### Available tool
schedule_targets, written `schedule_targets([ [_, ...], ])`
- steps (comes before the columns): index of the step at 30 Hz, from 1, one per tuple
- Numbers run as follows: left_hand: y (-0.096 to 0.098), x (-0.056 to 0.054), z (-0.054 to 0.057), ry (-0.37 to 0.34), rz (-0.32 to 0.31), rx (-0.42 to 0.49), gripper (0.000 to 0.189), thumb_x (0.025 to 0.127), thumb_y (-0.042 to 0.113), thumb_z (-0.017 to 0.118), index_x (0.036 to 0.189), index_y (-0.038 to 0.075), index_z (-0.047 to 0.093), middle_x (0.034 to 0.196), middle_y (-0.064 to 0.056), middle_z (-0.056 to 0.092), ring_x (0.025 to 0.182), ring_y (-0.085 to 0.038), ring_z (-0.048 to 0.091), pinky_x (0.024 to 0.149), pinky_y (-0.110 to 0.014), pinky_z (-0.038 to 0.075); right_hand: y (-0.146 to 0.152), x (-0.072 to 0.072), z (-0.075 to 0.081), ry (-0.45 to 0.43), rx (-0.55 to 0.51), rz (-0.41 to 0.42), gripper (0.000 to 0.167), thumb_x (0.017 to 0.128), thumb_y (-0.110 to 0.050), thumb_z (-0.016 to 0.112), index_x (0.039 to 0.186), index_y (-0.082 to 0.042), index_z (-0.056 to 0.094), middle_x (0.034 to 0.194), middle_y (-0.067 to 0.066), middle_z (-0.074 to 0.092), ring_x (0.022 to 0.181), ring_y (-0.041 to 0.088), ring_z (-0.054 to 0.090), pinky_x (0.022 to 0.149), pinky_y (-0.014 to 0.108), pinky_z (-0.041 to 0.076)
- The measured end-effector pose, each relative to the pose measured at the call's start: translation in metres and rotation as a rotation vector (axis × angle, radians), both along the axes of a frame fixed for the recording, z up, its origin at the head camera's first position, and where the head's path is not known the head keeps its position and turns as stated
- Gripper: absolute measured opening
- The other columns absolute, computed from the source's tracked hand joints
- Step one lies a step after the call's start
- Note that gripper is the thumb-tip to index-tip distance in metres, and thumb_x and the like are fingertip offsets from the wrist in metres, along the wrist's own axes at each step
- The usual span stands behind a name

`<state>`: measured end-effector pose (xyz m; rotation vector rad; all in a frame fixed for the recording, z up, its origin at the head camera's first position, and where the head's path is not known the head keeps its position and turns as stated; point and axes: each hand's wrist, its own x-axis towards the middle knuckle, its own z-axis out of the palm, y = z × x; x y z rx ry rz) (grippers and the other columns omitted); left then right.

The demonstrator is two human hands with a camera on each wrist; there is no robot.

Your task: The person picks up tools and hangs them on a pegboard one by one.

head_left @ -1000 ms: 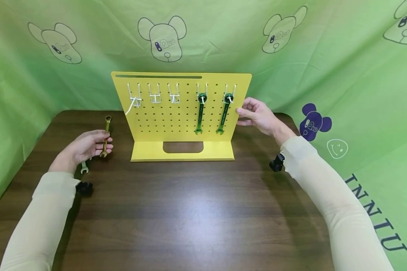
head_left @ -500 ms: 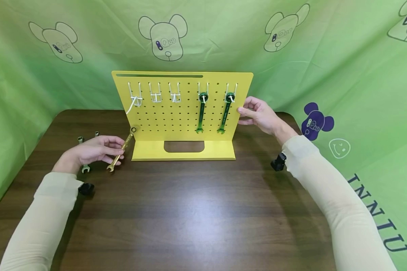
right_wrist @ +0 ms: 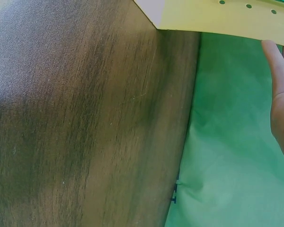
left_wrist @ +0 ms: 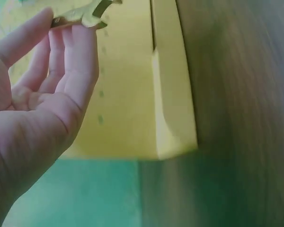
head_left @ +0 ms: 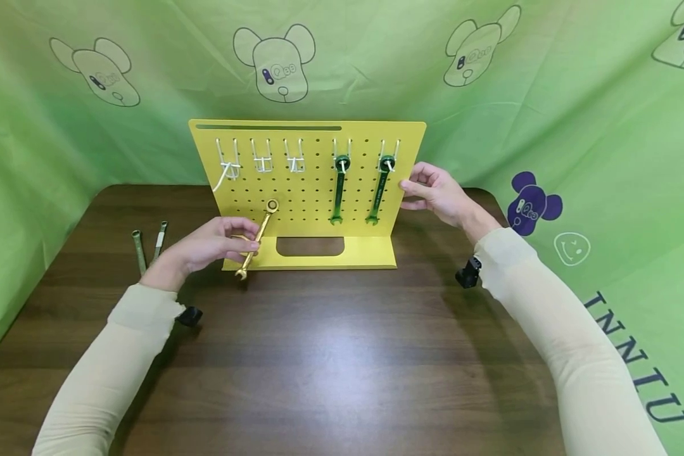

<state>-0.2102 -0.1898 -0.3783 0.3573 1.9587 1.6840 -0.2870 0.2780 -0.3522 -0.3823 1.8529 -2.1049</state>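
My left hand (head_left: 213, 244) pinches a gold combination wrench (head_left: 261, 229) between thumb and fingers. The wrench slants in front of the lower left of a yellow pegboard (head_left: 296, 202), ring end up, open end down. In the left wrist view its open jaw end (left_wrist: 93, 18) pokes out past the fingertips. At the board's right edge my right hand (head_left: 441, 197) grips the side, thumb at the front and the other fingers partly hidden behind. Two green wrenches, one inner (head_left: 339, 193) and one outer (head_left: 379, 193), hang by their ring ends from white hooks on the board.
Three white hooks, among them a left one (head_left: 228, 172) and a middle one (head_left: 263, 164), hold nothing. Two more wrenches, a greenish one (head_left: 139, 249) and a silver one (head_left: 160, 239), lie on the brown table (head_left: 296, 354) behind my left forearm. A green curtain (head_left: 365, 57) hangs behind.
My left hand has carried the gold wrench rightward from the table's left side to the front of the pegboard, tilting it. My right hand stays at the board's edge.
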Motion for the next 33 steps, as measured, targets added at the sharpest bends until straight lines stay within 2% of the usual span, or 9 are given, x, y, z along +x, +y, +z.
schedule_targets([
  [5, 0.023, 0.003, 0.007, 0.049, 0.034, 0.057, 0.023, 0.094, 0.001, 0.069, 0.116, -0.001, 0.06, 0.103, -0.009, 0.06, 0.088, -0.018, 0.066, 0.084, -0.038, 0.06, -0.001, 0.0, 0.0, 0.002, -0.002, 0.002, 0.007, 0.098, 0.0, 0.065, 0.099, -0.007, 0.065, 0.101, 0.008, 0.068, 0.091, 0.021, 0.069, 0.087, 0.046, 0.059],
  [10, 0.037, 0.004, 0.016, 0.06, 0.092, 0.148, 0.02, 0.094, -0.001, 0.069, 0.112, 0.007, 0.062, 0.104, -0.007, 0.062, 0.091, -0.016, 0.066, 0.085, -0.033, 0.059, -0.002, 0.0, -0.001, 0.001, 0.002, 0.001, 0.007, 0.098, 0.0, 0.065, 0.1, -0.007, 0.064, 0.102, 0.008, 0.068, 0.092, 0.021, 0.069, 0.087, 0.045, 0.059],
  [15, 0.049, 0.003, 0.025, 0.058, 0.109, 0.222, 0.019, 0.094, -0.001, 0.069, 0.109, 0.01, 0.064, 0.101, -0.004, 0.063, 0.091, -0.017, 0.066, 0.083, -0.029, 0.058, 0.0, 0.0, -0.001, -0.001, 0.002, -0.004, 0.006, 0.098, -0.001, 0.066, 0.1, -0.007, 0.064, 0.101, 0.008, 0.067, 0.092, 0.021, 0.069, 0.087, 0.045, 0.059],
  [19, 0.057, 0.003, 0.028, 0.061, 0.116, 0.245, 0.02, 0.094, -0.002, 0.069, 0.108, 0.011, 0.065, 0.103, -0.005, 0.061, 0.089, -0.016, 0.067, 0.082, -0.028, 0.058, 0.0, 0.0, -0.001, -0.001, 0.0, -0.001, 0.006, 0.098, -0.001, 0.065, 0.1, -0.007, 0.064, 0.101, 0.008, 0.067, 0.092, 0.021, 0.069, 0.087, 0.045, 0.059],
  [25, 0.063, -0.001, 0.026, 0.065, 0.123, 0.264, 0.018, 0.094, -0.002, 0.069, 0.107, 0.01, 0.064, 0.102, -0.005, 0.063, 0.089, -0.016, 0.067, 0.082, -0.028, 0.058, -0.001, 0.0, -0.002, 0.005, 0.004, 0.002, 0.007, 0.098, 0.0, 0.064, 0.101, -0.007, 0.064, 0.103, 0.008, 0.067, 0.093, 0.021, 0.07, 0.087, 0.045, 0.059],
  [33, 0.073, -0.007, 0.014, 0.009, 0.205, 0.357, 0.015, 0.096, -0.004, 0.065, 0.104, 0.009, 0.063, 0.098, -0.003, 0.061, 0.089, -0.015, 0.062, 0.077, -0.027, 0.058, 0.0, -0.002, -0.005, 0.009, 0.008, -0.005, 0.007, 0.098, 0.0, 0.064, 0.1, -0.007, 0.064, 0.103, 0.008, 0.068, 0.093, 0.021, 0.07, 0.085, 0.044, 0.06],
])
